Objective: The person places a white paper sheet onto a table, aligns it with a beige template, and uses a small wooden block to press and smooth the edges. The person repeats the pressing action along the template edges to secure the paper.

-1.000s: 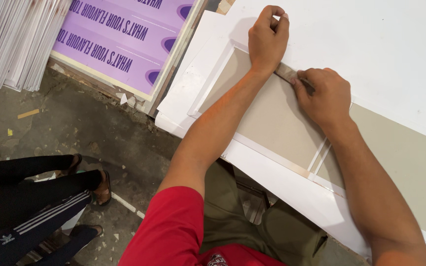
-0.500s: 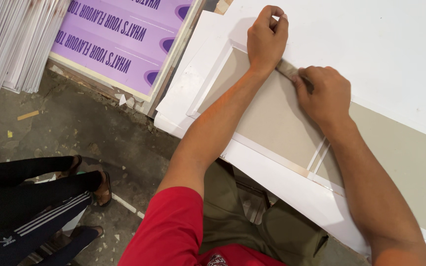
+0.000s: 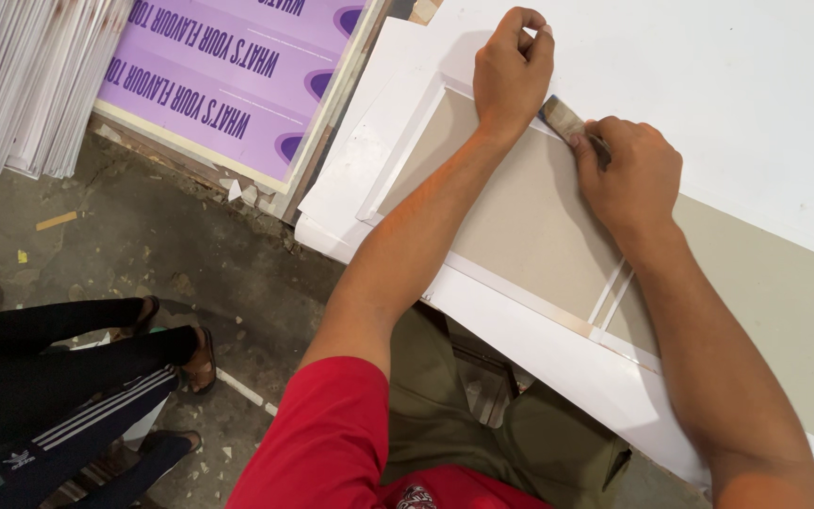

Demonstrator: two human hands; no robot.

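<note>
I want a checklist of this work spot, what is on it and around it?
Surface: white board over tan backing.
Job's things: small flat tool lying along the board's cut edge.
Clutter: paper scraps on the floor.
Hands: left hand fisted on the board; right hand gripping the tool.
Cables: nothing seen.
Surroundings: purple printed sheets, white sheet stack, another person's legs.
</note>
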